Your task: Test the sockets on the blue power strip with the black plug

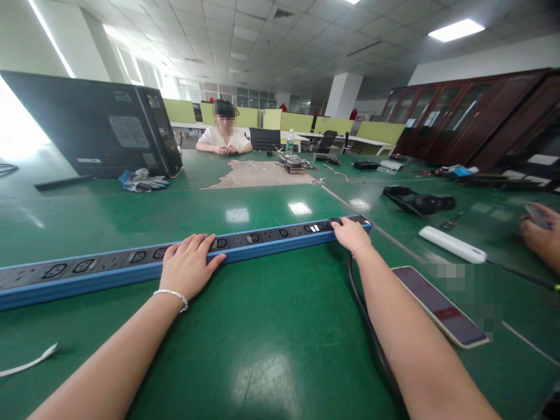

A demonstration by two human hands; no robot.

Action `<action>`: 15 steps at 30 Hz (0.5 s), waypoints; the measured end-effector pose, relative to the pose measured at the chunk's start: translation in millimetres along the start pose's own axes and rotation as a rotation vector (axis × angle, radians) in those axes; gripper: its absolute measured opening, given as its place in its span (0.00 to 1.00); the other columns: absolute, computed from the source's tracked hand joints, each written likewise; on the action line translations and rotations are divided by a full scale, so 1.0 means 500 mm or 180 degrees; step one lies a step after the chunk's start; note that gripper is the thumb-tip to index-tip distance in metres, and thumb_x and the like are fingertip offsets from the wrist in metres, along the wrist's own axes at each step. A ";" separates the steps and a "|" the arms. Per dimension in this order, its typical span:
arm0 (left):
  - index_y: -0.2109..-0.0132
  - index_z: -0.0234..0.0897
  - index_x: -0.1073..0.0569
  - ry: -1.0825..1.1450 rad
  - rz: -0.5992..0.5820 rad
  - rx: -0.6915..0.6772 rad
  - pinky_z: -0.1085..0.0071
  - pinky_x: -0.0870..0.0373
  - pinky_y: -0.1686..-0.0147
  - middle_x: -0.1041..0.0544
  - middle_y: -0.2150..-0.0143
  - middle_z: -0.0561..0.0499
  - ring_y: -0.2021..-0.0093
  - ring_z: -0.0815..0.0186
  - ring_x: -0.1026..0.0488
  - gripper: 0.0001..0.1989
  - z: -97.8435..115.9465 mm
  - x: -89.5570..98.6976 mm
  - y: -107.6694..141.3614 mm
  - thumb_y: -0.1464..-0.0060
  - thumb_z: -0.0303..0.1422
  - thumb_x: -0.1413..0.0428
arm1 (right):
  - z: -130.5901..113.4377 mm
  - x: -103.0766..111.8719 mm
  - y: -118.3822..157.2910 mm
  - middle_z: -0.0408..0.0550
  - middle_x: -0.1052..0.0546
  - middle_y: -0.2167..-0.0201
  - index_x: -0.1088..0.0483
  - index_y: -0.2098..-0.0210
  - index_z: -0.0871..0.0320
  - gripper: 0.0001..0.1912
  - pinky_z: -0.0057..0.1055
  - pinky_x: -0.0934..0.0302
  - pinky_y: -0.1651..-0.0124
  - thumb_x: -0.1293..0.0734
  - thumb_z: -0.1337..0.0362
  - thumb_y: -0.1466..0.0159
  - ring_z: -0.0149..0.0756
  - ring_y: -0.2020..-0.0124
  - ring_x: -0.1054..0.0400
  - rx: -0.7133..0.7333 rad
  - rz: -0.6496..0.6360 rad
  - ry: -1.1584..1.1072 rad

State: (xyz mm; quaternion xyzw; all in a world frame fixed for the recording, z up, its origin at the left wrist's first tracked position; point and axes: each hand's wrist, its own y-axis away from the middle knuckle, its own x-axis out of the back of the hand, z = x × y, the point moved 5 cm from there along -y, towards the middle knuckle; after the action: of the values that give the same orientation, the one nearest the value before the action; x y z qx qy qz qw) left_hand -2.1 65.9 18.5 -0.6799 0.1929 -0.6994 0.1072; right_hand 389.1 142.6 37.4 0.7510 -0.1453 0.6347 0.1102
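Observation:
A long blue power strip (262, 248) with black sockets lies across the green tabletop (271, 326), running out of view on the left. My left hand (188, 265) rests over its middle, fingers draped across the top and thumb along the front side; it steadies on the strip from above. Near the strip's right end, my right hand (352, 234) is closed on a black power plug (335, 223) at one of the sockets. From under that hand a black cable (359, 291) runs down beside my right forearm. How deep the plug sits is hidden by my fingers.
Right of my arm lie a phone (441, 306), a white bar-shaped device (452, 244) and a black strapped object (420, 201). Another person's hand (545, 230) is at the right edge. A computer case (96, 128), gloves (143, 181) and a seated person (224, 137) are farther back.

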 end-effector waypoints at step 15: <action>0.43 0.40 0.37 0.0035 -0.0015 -0.0004 0.55 0.45 0.47 0.32 0.43 0.44 0.43 0.54 0.39 0.27 -0.004 -0.003 -0.001 0.44 0.49 0.60 | -0.023 0.018 0.035 0.65 0.25 0.60 0.30 0.57 0.66 0.25 0.38 0.41 0.55 0.51 0.55 0.34 0.48 0.55 0.32 0.0071 0.0558 0.0572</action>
State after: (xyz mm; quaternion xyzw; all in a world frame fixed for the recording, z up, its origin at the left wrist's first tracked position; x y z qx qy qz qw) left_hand -3.8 67.4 17.2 -0.6766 0.1924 -0.7032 0.1040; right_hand 373.9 129.6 47.8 0.6767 -0.1929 0.7081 0.0587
